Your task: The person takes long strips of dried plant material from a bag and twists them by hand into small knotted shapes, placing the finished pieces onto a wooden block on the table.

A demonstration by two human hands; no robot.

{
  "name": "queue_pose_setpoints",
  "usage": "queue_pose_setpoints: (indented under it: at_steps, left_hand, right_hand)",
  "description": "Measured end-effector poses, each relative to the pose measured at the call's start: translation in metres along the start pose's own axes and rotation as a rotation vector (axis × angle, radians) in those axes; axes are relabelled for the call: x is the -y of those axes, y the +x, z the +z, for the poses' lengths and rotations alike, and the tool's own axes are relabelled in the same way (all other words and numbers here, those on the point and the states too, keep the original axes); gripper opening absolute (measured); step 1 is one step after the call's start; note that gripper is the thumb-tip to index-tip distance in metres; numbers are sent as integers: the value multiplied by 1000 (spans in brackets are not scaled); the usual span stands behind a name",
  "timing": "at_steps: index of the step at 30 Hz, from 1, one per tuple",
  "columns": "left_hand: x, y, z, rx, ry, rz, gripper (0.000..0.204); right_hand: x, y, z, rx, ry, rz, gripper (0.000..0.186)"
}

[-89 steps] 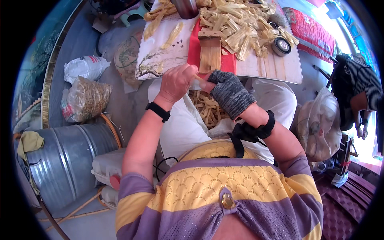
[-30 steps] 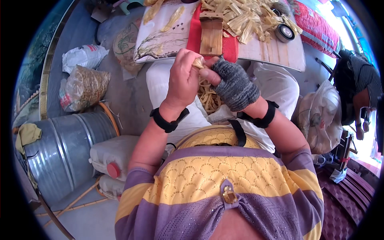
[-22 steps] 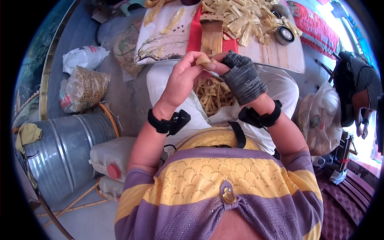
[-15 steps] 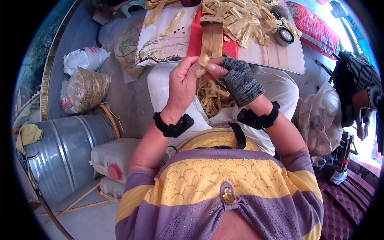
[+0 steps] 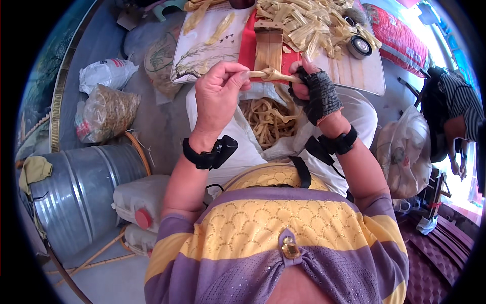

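Observation:
A pale yellow strip of dried husk (image 5: pixel 272 74) is stretched level between my hands, with a knot at its middle. My bare left hand (image 5: pixel 218 93) pinches its left end between thumb and fingers. Around the right end close the fingers of my right hand (image 5: pixel 319 92), which wears a dark grey fingerless glove and has its thumb raised. Below the strip, between my knees, a white sack (image 5: pixel 277 152) lies open with a coiled heap of similar strips (image 5: pixel 271 121) in it. Just beyond my hands, a wooden board with a crosspiece (image 5: pixel 269 45) rests on a red cloth (image 5: pixel 246 48).
The low table (image 5: pixel 207 55) carries a pile of flat husk pieces (image 5: pixel 309 28) and a round black-rimmed object (image 5: pixel 360 46). A metal drum (image 5: pixel 88 187) and a plastic jug (image 5: pixel 139 200) stand left, filled bags (image 5: pixel 109 114) beyond. Another person's striped sleeve (image 5: pixel 463 101) shows at right.
My hands have moved apart, left hand leftward and right hand rightward. The bunched strip between them is now drawn out straight with a knot in its middle.

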State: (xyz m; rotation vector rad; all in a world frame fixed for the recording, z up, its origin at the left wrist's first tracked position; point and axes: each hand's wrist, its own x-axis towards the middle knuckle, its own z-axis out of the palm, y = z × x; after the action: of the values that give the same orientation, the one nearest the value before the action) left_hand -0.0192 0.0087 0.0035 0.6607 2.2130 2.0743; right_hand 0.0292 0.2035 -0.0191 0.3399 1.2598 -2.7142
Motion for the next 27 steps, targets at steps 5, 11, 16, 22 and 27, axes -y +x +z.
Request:
queue_pose_setpoints:
  at_steps: [5,11,16,22,27]
  left_hand:
    - [0,3,-6,18,580,320,22]
    - [0,-13,18,300,706,254,26]
    - [22,-2,4,287,873,494,18]
    - [53,26,-10,235,920,688,8]
    - [51,33,7,281,56,-189,15]
  right_hand:
    - [-7,7,-2,-11,-634,-389,25]
    - [-25,-1,22,24,-561,-206,15]
    - [-16,-11,29,39,-531,-51,18]
    - [-19,-7,43,52,-755,-439,15]
    - [-9,23,15,-127,-810,-451,16]
